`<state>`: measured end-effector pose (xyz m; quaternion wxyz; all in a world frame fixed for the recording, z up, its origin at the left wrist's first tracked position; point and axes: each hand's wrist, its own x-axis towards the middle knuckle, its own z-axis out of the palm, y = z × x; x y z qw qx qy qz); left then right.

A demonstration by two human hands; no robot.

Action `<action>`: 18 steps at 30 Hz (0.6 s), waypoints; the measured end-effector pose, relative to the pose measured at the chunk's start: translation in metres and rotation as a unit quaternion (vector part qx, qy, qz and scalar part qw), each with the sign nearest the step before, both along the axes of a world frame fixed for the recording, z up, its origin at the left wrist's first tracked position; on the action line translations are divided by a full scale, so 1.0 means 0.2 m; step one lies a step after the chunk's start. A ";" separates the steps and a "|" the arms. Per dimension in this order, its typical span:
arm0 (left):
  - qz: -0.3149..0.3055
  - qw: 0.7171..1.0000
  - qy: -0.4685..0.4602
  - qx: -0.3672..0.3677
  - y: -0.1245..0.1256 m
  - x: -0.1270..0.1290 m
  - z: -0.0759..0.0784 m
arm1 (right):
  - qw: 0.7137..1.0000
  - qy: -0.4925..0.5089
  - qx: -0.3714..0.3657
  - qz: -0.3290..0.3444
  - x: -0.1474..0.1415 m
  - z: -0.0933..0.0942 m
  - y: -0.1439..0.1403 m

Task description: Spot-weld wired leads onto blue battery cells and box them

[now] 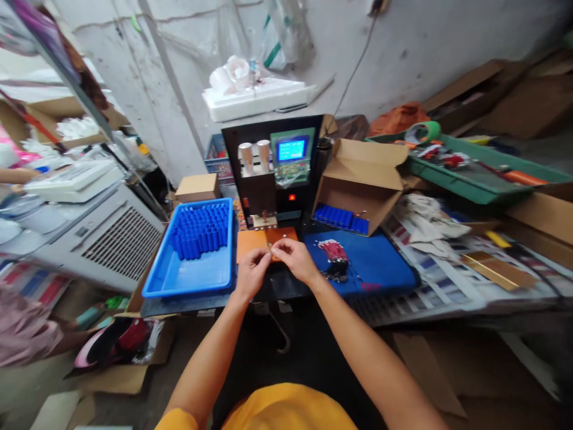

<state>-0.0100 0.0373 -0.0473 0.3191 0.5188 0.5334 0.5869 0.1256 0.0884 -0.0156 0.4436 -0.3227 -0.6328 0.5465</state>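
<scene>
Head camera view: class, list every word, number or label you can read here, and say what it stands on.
None can be read.
Blue lit screen on the black upright machine: text too blurred.
Printed colour-swatch sheets on the bench: print too small.

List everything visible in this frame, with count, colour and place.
tray: one, blue, left of the hands, filled with blue cylinders
machine: one, black with a lit screen, centre back
orange plate: one, under the hands
cardboard box: one, brown, open, right of the machine, blue cylinders inside
mat: one, blue, right, bearing a red-and-black wire bundle
green tray: one, far right
left hand; right hand: pinching a small part, too small to identify
</scene>
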 end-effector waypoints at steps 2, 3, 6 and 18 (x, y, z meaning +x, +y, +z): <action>-0.008 1.000 0.005 -0.007 -0.01 -0.02 0.00 | 1.000 0.001 0.000 0.022 -0.01 -0.01 0.01; -0.012 1.000 0.013 -0.010 -0.02 -0.03 -0.01 | 0.999 -0.002 0.003 0.033 -0.02 -0.01 0.01; -0.007 0.997 0.075 -0.003 -0.05 -0.11 -0.01 | 0.999 -0.012 0.017 0.026 -0.02 -0.02 0.02; 0.163 0.760 0.614 -0.135 0.12 -0.79 0.05 | 0.997 0.008 -0.005 -0.080 0.02 -0.11 0.06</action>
